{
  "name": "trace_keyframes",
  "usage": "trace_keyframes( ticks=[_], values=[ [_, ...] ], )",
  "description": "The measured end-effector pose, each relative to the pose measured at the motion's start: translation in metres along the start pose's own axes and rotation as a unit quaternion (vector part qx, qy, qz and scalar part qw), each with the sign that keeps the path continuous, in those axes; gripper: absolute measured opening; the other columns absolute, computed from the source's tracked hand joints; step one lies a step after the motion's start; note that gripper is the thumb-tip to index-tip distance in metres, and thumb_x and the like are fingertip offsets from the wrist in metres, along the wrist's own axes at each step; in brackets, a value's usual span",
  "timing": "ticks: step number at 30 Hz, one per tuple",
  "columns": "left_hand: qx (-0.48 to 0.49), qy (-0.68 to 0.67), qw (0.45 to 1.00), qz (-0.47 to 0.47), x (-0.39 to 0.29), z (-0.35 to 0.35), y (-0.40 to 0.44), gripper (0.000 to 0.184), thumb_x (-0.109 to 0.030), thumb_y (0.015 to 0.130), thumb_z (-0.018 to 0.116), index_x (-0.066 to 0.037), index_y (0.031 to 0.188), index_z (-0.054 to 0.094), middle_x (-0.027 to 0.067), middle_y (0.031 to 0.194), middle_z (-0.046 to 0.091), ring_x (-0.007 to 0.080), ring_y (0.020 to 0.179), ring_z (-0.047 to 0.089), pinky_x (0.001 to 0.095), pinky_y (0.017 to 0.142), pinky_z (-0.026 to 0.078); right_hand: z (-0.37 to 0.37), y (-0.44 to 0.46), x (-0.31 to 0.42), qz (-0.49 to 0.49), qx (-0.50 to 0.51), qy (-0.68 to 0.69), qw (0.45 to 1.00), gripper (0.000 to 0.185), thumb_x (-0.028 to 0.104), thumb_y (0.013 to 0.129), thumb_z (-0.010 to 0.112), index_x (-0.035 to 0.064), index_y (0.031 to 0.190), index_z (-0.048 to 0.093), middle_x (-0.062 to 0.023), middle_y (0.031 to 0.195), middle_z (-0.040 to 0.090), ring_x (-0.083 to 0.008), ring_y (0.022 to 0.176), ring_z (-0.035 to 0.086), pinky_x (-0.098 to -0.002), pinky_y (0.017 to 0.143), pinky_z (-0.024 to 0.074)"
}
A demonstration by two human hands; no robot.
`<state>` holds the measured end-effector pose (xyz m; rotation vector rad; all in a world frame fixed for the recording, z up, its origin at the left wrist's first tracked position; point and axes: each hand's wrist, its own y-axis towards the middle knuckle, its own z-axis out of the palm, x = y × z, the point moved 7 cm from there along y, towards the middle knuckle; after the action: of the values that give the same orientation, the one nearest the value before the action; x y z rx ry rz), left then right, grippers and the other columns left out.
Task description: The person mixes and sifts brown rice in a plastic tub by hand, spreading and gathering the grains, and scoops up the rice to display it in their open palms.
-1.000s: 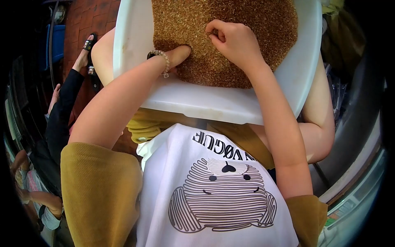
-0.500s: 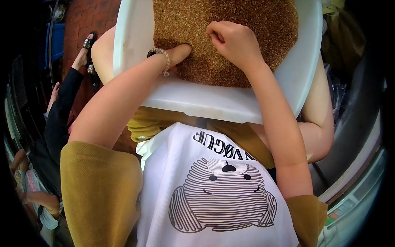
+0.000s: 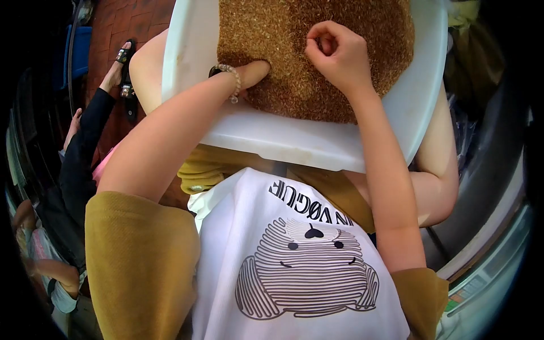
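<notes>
A brown, fibrous, flaky layer lies in a white plastic tray across my lap. Its left half looks lighter than its right; whether it is a mat or loose shreds I cannot tell. My left hand, with a beaded bracelet at the wrist, rests at the layer's lower left edge. Its thumb side shows, but the other fingers are hidden. Over the darker right half, my right hand is closed in a pinch, thumb and forefinger tips together. Anything between those tips is too small to make out.
The tray's raised rim borders the layer. On the red tiled floor at left, another person's sandalled foot and dark trouser leg show. A blue bin stands beyond; a dark bag is at right.
My right hand has shifted slightly right and up, turning so its pinched thumb and forefinger form a ring. My left hand stays at the same edge. The whole view has shifted a little.
</notes>
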<state>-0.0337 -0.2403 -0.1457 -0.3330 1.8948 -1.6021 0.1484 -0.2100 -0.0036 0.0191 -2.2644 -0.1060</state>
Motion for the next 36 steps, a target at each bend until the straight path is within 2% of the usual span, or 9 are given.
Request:
trace_keyframes(
  ticks=[6,11,15,18,21,24,28,31,36],
  values=[
    [0.002,-0.001,1.000,0.012,-0.006,-0.001,0.002,0.076,-0.053,0.078,0.044,-0.007,0.137,0.033,0.0152,0.140,0.035,0.0233,0.128,0.034,0.0380,0.101,0.034,-0.030,-0.002,-0.032,0.109,-0.083,0.222,0.965,0.006,0.009,0.075,0.068,0.0050,0.074,0.064,0.0057,0.060,0.055,-0.0011,0.054,0.045,-0.0184,0.048,0.0358],
    [0.006,-0.006,1.000,-0.001,-0.005,-0.002,0.000,0.078,-0.055,0.077,0.045,-0.008,0.138,0.032,0.0151,0.140,0.035,0.0228,0.128,0.033,0.0372,0.101,0.033,-0.043,0.002,0.013,0.154,-0.054,0.503,0.849,0.006,0.009,0.077,0.068,0.0051,0.082,0.066,0.0041,0.066,0.059,-0.0007,0.053,0.045,-0.0160,0.046,0.0326],
    [0.007,-0.015,1.000,-0.021,-0.002,-0.004,-0.005,0.080,-0.056,0.076,0.046,-0.008,0.138,0.032,0.0149,0.141,0.034,0.0223,0.129,0.032,0.0365,0.101,0.033,-0.045,0.013,0.067,0.125,-0.022,0.652,0.748,0.006,0.004,0.082,0.057,0.0012,0.086,0.061,0.0024,0.056,0.046,-0.0043,0.046,0.034,-0.0209,0.044,0.0268],
    [0.004,-0.016,0.999,-0.032,-0.001,-0.006,-0.009,0.081,-0.057,0.076,0.047,-0.009,0.139,0.032,0.0148,0.141,0.034,0.0220,0.129,0.032,0.0360,0.101,0.033,-0.054,0.022,0.094,0.103,-0.003,0.737,0.668,0.007,0.003,0.077,0.066,0.0032,0.084,0.065,0.0032,0.062,0.056,-0.0019,0.050,0.043,-0.0159,0.043,0.0304],
    [0.005,-0.012,0.999,-0.041,-0.001,-0.007,-0.011,0.082,-0.059,0.075,0.048,-0.009,0.139,0.031,0.0147,0.141,0.034,0.0216,0.129,0.032,0.0355,0.102,0.033,-0.064,0.029,0.107,0.066,0.006,0.736,0.674,0.008,0.002,0.076,0.066,0.0035,0.084,0.065,0.0033,0.063,0.057,-0.0016,0.051,0.044,-0.0154,0.044,0.0317],
    [0.007,-0.008,0.999,-0.045,0.002,-0.005,-0.008,0.084,-0.060,0.075,0.048,-0.009,0.139,0.031,0.0146,0.141,0.033,0.0213,0.130,0.031,0.0350,0.102,0.033,-0.076,0.037,0.113,0.053,-0.015,0.666,0.744,0.006,0.001,0.080,0.059,0.0030,0.086,0.061,0.0040,0.059,0.049,-0.0022,0.049,0.037,-0.0191,0.045,0.0272],
    [0.005,-0.002,0.999,-0.046,0.003,-0.009,-0.005,0.086,-0.061,0.074,0.049,-0.010,0.140,0.031,0.0145,0.141,0.033,0.0208,0.130,0.031,0.0344,0.102,0.033,-0.104,0.069,0.102,0.033,-0.148,0.497,0.854,0.004,0.002,0.078,0.065,0.0042,0.081,0.063,0.0053,0.064,0.053,-0.0001,0.054,0.042,-0.0152,0.047,0.0281],
    [0.001,0.009,0.999,-0.049,0.006,-0.009,0.001,0.087,-0.063,0.074,0.050,-0.010,0.140,0.030,0.0144,0.142,0.033,0.0205,0.130,0.030,0.0339,0.102,0.032,-0.129,0.122,0.088,-0.005,-0.239,0.358,0.903,0.005,0.008,0.074,0.067,0.0029,0.076,0.065,0.0018,0.061,0.059,-0.0042,0.051,0.051,-0.0194,0.048,0.0390],
    [-0.029,0.053,0.996,-0.060,0.010,-0.012,0.013,0.089,-0.065,0.073,0.051,-0.011,0.140,0.030,0.0142,0.142,0.032,0.0199,0.131,0.029,0.0331,0.102,0.032,-0.149,0.205,0.063,0.026,-0.326,0.076,0.942,0.013,0.019,0.069,0.067,0.0067,0.072,0.068,-0.0105,0.065,0.064,-0.0237,0.061,0.063,-0.0331,0.058,0.0484]
  ],
)
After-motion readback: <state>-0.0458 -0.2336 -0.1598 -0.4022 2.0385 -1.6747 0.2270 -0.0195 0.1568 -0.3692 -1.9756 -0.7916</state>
